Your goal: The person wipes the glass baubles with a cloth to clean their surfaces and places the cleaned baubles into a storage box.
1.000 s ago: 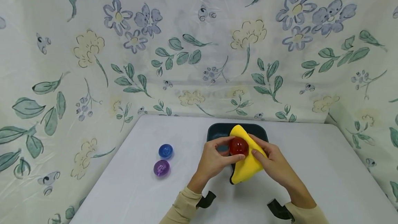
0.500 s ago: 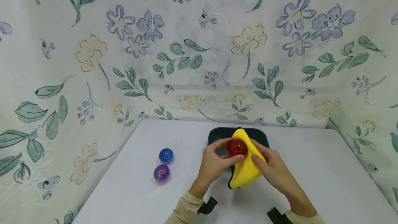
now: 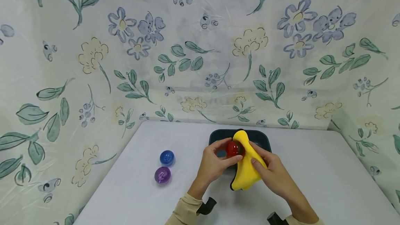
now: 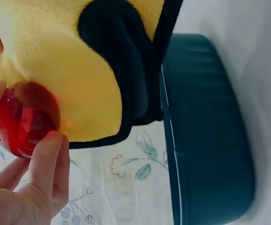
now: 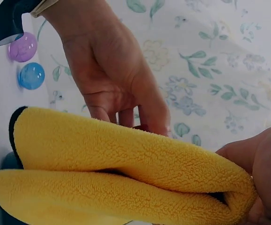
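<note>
My left hand pinches a shiny, see-through red ball between thumb and fingers. A yellow plush cloth with black edging is in my right hand, folded over and gripped between thumb and fingers. Its plush side lies against the right side of the ball. In the left wrist view the red ball presses up to the yellow cloth, whose corner has a dark patch. The folded cloth hides the ball almost wholly in the right wrist view.
Behind the hands stands a dark teal basin, partly covered by them and the cloth. On the white table to the left sit a see-through blue ball and a purple one. A floral sheet hangs at the back and sides.
The red ball has shifted slightly left against the cloth and shows a darker side. Both hands keep their hold. The head view has tilted up a little, so the scene sits lower.
</note>
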`<action>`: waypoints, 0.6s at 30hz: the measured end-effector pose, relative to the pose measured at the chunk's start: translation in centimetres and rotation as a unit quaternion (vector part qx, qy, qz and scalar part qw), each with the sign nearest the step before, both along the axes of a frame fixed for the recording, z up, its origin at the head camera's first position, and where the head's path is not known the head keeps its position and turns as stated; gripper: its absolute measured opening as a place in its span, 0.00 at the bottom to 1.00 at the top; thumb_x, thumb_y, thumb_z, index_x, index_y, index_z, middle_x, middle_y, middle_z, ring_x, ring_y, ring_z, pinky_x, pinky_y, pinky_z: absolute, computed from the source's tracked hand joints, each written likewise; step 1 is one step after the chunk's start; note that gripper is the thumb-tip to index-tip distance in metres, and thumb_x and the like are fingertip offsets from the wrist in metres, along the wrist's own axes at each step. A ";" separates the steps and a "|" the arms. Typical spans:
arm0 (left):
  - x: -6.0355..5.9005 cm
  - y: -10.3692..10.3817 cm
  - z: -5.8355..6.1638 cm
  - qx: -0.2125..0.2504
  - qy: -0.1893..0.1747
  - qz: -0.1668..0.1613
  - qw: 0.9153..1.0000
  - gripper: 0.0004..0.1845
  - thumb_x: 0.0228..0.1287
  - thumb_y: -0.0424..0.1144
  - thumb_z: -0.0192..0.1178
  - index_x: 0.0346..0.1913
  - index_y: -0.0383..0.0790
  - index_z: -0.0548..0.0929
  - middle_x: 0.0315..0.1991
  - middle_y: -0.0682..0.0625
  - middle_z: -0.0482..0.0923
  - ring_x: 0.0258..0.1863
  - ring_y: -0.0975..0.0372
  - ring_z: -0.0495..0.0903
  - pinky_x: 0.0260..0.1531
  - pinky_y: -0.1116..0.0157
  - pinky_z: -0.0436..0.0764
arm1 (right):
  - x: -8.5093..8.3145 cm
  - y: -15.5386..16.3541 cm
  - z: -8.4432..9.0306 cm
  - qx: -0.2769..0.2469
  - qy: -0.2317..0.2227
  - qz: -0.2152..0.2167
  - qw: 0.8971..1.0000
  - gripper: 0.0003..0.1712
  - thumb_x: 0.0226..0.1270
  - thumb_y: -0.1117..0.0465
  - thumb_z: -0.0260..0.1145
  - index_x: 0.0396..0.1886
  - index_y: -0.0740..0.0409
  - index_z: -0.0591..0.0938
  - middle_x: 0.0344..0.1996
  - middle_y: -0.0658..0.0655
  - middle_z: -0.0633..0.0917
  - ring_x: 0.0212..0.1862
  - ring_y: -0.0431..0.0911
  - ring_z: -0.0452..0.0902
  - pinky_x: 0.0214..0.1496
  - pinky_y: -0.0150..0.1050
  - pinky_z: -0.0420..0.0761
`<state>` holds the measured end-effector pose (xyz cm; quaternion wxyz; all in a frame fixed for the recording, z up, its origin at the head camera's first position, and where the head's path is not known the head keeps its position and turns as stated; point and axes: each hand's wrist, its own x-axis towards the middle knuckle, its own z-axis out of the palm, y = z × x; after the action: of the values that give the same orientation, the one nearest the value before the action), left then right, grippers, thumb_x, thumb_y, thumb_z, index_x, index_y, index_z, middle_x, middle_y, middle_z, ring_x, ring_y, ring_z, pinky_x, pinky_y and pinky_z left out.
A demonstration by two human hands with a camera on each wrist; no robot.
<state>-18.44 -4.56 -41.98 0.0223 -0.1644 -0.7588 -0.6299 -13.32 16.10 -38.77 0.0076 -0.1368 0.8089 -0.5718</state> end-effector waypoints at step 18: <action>-0.4 -0.5 -0.2 -0.050 -0.005 -0.012 0.999 0.30 0.57 0.47 0.78 0.60 0.38 0.84 0.57 0.44 0.86 0.54 0.53 0.85 0.56 0.50 0.88 | 1.0 -0.9 0.1 0.052 0.080 -0.049 0.994 0.28 0.79 0.67 0.56 0.76 0.60 0.70 0.66 0.69 0.80 0.35 0.42 0.79 0.40 0.28 0.86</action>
<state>-18.81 -5.03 -42.14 0.0029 -0.1709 -0.7875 -0.5922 -12.37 15.16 -38.68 -0.0782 -0.1421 0.8412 -0.5158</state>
